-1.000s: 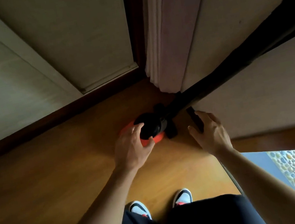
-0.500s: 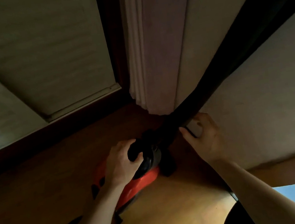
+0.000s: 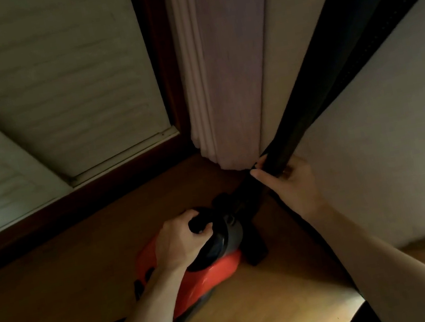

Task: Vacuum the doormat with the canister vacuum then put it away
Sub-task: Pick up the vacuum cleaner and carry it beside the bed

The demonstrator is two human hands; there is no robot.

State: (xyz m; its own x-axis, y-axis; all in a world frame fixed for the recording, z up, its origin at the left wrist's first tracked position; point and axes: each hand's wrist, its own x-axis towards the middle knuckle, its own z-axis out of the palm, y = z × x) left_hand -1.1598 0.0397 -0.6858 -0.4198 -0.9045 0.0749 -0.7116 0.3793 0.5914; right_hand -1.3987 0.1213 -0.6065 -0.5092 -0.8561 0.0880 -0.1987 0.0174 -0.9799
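Observation:
The red canister vacuum [image 3: 212,277] stands on the wooden floor in a dim corner, with a black and grey top. My left hand [image 3: 181,241] is closed around the black handle on top of it. A black wand [image 3: 337,68] rises from the canister toward the upper right, leaning along the wall. My right hand [image 3: 288,188] grips the wand's lower end, thumb and fingers wrapped around it. A black floor nozzle [image 3: 256,252] rests beside the canister. The doormat is not in view.
A pale door [image 3: 56,89] with a dark wood frame fills the upper left. A white door trim [image 3: 207,76] meets a wall [image 3: 387,144] on the right. Dark skirting [image 3: 72,211] borders the wooden floor [image 3: 260,308]. My knees show at the bottom edge.
I have crouched lower and closer. My left hand closed around the canister's handle. My right hand moved up from beside the wand to grip its lower end.

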